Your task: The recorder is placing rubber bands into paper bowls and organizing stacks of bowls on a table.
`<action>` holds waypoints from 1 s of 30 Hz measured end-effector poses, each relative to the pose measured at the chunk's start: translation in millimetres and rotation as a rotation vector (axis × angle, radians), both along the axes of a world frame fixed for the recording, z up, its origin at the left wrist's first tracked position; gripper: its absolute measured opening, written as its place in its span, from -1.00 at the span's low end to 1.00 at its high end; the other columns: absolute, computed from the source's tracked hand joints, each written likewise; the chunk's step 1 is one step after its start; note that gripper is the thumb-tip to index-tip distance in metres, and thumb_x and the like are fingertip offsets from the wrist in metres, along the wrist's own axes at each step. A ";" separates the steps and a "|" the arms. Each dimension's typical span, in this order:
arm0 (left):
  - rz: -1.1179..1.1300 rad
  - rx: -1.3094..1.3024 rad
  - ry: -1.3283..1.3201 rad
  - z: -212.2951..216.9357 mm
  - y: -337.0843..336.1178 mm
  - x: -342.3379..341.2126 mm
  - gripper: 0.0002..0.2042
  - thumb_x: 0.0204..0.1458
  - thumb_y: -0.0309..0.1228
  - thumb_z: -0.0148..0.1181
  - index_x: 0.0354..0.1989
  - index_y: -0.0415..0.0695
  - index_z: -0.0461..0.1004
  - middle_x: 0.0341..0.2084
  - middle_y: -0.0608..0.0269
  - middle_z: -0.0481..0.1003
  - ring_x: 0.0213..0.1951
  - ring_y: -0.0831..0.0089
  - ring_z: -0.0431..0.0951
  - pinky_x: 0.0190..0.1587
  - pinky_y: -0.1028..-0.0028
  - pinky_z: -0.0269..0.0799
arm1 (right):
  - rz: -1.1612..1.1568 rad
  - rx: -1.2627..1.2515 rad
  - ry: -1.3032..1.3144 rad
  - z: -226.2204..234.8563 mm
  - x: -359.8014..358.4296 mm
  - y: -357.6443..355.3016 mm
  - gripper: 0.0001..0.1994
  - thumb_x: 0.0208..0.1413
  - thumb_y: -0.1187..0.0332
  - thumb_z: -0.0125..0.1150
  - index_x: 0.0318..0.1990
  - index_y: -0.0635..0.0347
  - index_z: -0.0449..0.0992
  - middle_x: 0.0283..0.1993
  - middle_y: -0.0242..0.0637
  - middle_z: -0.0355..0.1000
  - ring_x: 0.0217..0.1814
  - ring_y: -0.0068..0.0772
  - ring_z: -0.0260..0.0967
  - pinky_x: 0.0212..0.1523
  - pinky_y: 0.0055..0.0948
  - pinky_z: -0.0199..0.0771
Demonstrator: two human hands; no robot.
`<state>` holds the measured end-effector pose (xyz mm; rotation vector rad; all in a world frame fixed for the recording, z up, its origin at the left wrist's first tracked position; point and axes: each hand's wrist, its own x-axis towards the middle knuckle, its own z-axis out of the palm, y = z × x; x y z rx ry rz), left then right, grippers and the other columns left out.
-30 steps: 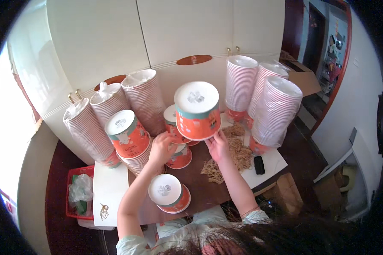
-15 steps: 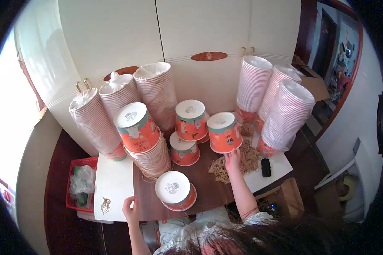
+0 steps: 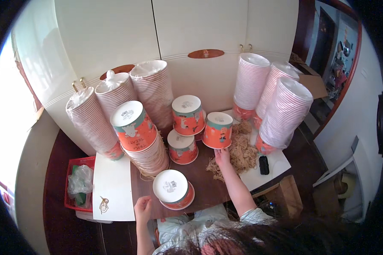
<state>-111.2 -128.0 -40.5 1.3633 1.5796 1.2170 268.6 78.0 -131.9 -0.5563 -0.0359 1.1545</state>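
Against white cabinets, the surface (image 3: 208, 178) is filling: your right hand (image 3: 222, 156), having released the orange cup (image 3: 217, 130), is lying open; your left hand (image 3: 143, 208) is resting loosely curled, empty.

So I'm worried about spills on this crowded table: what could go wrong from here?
The right hand reaches under the orange paper tub beside the pile of tan string; a nudge may tip it. The leaning stack of orange tubs could slide. The left hand rests near the table edge.

A home workroom: white cupboards (image 3: 157, 38), stacked paper cups (image 3: 251, 85).
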 end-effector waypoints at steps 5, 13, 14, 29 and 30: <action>-0.005 0.019 0.074 -17.0 -3.6 -8.2 -0.88 -0.10 -0.55 0.11 -0.36 -0.29 0.44 -0.41 0.17 0.46 -0.33 0.48 0.46 -0.24 0.54 0.36 | -0.113 0.027 -0.009 25.8 30.5 24.9 -0.74 0.18 0.43 -0.23 0.03 0.15 0.17 0.07 -0.23 0.21 0.04 -0.25 0.23 0.06 -0.24 0.30; 0.026 0.048 0.114 -48.5 -9.3 -23.4 -0.88 -0.12 -0.52 0.12 -0.38 -0.28 0.45 -0.42 0.11 0.47 -0.33 0.41 0.48 -0.26 0.52 0.37 | -0.117 0.138 -0.061 27.7 59.4 91.7 -0.71 0.18 0.41 -0.21 0.06 0.18 0.16 0.10 -0.23 0.19 0.08 -0.26 0.21 0.08 -0.22 0.27; 0.050 0.066 0.125 -50.9 -12.0 -23.4 -0.88 -0.12 -0.51 0.12 -0.39 -0.28 0.46 -0.43 0.11 0.46 -0.34 0.40 0.48 -0.26 0.51 0.38 | -0.098 0.147 -0.076 26.6 59.2 102.7 -0.71 0.18 0.42 -0.20 0.06 0.17 0.17 0.10 -0.23 0.19 0.08 -0.27 0.21 0.08 -0.23 0.28; -0.125 0.527 0.612 63.9 -3.2 67.3 -0.66 -0.24 -0.41 0.22 -0.21 -0.15 0.40 -0.16 0.07 0.37 -0.05 0.13 0.33 -0.05 0.26 0.23 | 0.403 -0.472 -0.491 -38.7 85.9 153.9 -0.76 0.07 0.23 0.00 -0.14 0.08 0.28 -0.32 -0.21 0.34 -0.36 -0.28 0.35 -0.46 -0.46 0.48; -0.155 0.517 0.641 63.9 -1.5 73.6 -0.63 -0.24 -0.34 0.23 -0.18 -0.11 0.41 -0.14 0.12 0.38 -0.01 0.17 0.30 0.04 0.20 0.12 | 0.449 -0.430 -0.451 -40.2 85.2 155.0 -0.76 0.06 0.25 0.01 -0.14 0.10 0.27 -0.35 -0.19 0.34 -0.38 -0.26 0.36 -0.53 -0.51 0.48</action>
